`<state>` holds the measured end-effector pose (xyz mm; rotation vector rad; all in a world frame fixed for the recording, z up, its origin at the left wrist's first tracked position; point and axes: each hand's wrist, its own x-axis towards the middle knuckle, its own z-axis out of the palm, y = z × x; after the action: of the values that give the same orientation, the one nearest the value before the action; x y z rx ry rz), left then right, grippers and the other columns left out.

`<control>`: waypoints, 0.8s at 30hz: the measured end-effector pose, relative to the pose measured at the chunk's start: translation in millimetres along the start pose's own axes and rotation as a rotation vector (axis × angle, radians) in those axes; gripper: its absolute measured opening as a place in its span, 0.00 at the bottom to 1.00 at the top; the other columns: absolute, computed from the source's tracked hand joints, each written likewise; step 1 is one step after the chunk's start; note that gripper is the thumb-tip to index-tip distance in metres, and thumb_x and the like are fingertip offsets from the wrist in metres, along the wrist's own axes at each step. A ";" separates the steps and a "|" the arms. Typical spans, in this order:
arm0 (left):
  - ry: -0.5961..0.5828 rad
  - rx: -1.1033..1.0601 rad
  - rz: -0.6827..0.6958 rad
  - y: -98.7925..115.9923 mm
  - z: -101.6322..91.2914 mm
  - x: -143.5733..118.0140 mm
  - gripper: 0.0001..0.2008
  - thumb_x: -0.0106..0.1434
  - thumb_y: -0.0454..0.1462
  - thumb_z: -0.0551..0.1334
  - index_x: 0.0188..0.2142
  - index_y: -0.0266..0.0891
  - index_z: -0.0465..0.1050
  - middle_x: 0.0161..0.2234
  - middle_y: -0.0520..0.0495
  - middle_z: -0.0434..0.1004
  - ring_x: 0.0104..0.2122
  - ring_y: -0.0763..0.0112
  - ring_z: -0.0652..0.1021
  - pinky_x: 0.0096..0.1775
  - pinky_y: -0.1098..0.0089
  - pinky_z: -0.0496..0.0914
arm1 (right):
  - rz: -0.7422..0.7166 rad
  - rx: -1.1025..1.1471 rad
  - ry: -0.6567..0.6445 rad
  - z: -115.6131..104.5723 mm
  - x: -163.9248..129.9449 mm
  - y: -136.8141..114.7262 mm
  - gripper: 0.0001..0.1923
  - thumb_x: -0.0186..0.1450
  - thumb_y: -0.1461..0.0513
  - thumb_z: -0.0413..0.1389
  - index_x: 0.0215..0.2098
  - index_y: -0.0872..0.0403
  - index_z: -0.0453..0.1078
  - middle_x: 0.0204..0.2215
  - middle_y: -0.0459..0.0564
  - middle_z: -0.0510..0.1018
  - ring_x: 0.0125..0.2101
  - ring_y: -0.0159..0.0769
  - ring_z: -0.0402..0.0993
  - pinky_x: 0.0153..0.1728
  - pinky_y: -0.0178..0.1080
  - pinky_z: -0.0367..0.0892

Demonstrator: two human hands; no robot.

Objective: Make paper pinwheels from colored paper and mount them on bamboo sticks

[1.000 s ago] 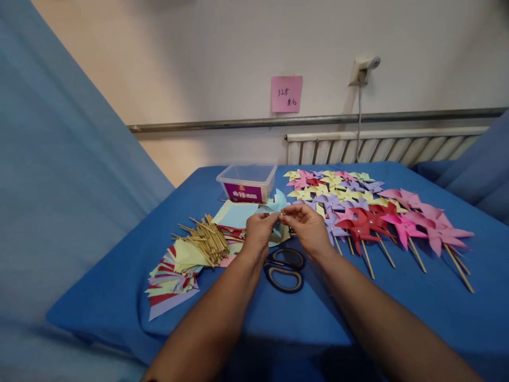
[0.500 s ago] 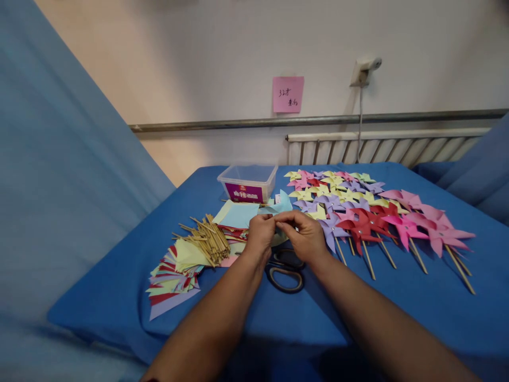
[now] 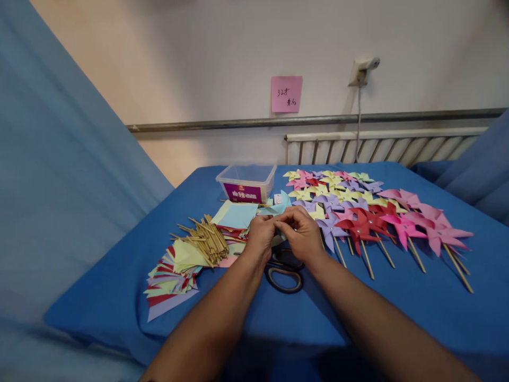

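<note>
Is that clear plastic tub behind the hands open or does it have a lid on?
Open. The clear tub shows a bare rim with no lid across it. Whether anything lies inside cannot be told from here.

Single head-worn view, taken from above the near edge of the table (image 3: 397,318) and facing forward and slightly downward toward the far wall (image 3: 222,63). Both forearms enter from the bottom edge, the hands (image 3: 284,233) meeting near frame centre at close range. The blue curtain (image 3: 59,159) bounds the left side, the radiator (image 3: 382,148) the far end; no second view overlaps.
</note>
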<state>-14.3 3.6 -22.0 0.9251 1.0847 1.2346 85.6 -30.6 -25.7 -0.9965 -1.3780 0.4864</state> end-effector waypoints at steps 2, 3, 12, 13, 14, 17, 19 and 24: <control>0.008 -0.002 0.006 -1.1 -0.2 1.1 0.12 0.38 0.39 0.71 0.19 0.33 0.73 0.17 0.51 0.70 0.20 0.74 0.70 0.27 0.72 0.63 | 0.012 -0.018 0.008 0.2 -0.2 -1.9 0.03 0.60 0.62 0.59 0.28 0.50 0.73 0.29 0.45 0.73 0.31 0.34 0.71 0.33 0.37 0.67; 0.010 0.002 0.011 -1.8 -0.5 1.5 0.12 0.38 0.39 0.70 0.19 0.33 0.73 0.17 0.51 0.69 0.20 0.74 0.70 0.27 0.72 0.63 | 0.019 -0.026 0.014 0.4 -0.5 -3.4 0.03 0.60 0.62 0.59 0.28 0.51 0.73 0.28 0.45 0.74 0.30 0.34 0.70 0.33 0.36 0.67; -0.013 -0.007 0.044 -1.0 -2.3 1.2 0.09 0.41 0.38 0.68 0.18 0.33 0.73 0.17 0.51 0.69 0.19 0.77 0.67 0.25 0.73 0.60 | -0.010 -0.040 0.012 0.1 -5.0 -11.9 0.05 0.61 0.64 0.56 0.32 0.50 0.75 0.30 0.45 0.79 0.33 0.35 0.74 0.38 0.38 0.68; -0.013 -0.015 0.045 -0.2 -2.0 1.1 0.09 0.41 0.37 0.68 0.18 0.33 0.72 0.17 0.51 0.69 0.19 0.77 0.67 0.25 0.74 0.60 | -0.008 -0.032 0.003 0.0 -5.1 -11.7 0.06 0.62 0.64 0.56 0.32 0.50 0.75 0.31 0.46 0.80 0.34 0.36 0.75 0.39 0.38 0.69; -0.012 -0.020 0.046 0.5 -1.8 1.0 0.09 0.41 0.37 0.68 0.17 0.33 0.72 0.17 0.51 0.69 0.19 0.78 0.67 0.24 0.74 0.59 | 0.004 -0.024 -0.006 0.0 -5.1 -11.1 0.07 0.62 0.64 0.55 0.33 0.50 0.75 0.32 0.46 0.80 0.34 0.36 0.75 0.39 0.39 0.69; -0.014 -0.020 0.057 1.7 -1.4 0.8 0.10 0.42 0.38 0.68 0.17 0.33 0.72 0.17 0.51 0.69 0.19 0.77 0.67 0.25 0.74 0.60 | 0.084 0.017 -0.012 1.0 -5.0 -7.3 0.05 0.61 0.64 0.56 0.33 0.50 0.74 0.30 0.45 0.80 0.33 0.36 0.76 0.38 0.38 0.70; -0.001 -0.008 0.059 1.9 -1.4 0.7 0.11 0.42 0.39 0.69 0.18 0.33 0.72 0.17 0.50 0.69 0.19 0.77 0.67 0.24 0.73 0.60 | 0.131 0.051 0.005 2.0 -4.8 -3.8 0.03 0.60 0.62 0.57 0.31 0.50 0.73 0.27 0.44 0.79 0.30 0.35 0.76 0.35 0.37 0.71; 0.009 0.003 0.029 1.5 -1.3 0.6 0.12 0.43 0.41 0.69 0.18 0.33 0.72 0.17 0.50 0.69 0.19 0.77 0.67 0.24 0.73 0.60 | 0.147 -0.023 0.035 2.7 -4.9 0.4 0.03 0.60 0.60 0.58 0.29 0.50 0.72 0.25 0.44 0.78 0.27 0.36 0.75 0.31 0.37 0.70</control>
<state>-15.9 4.3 -20.9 0.9417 1.0837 1.2624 82.2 -33.4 -29.1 -1.1252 -1.2876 0.5603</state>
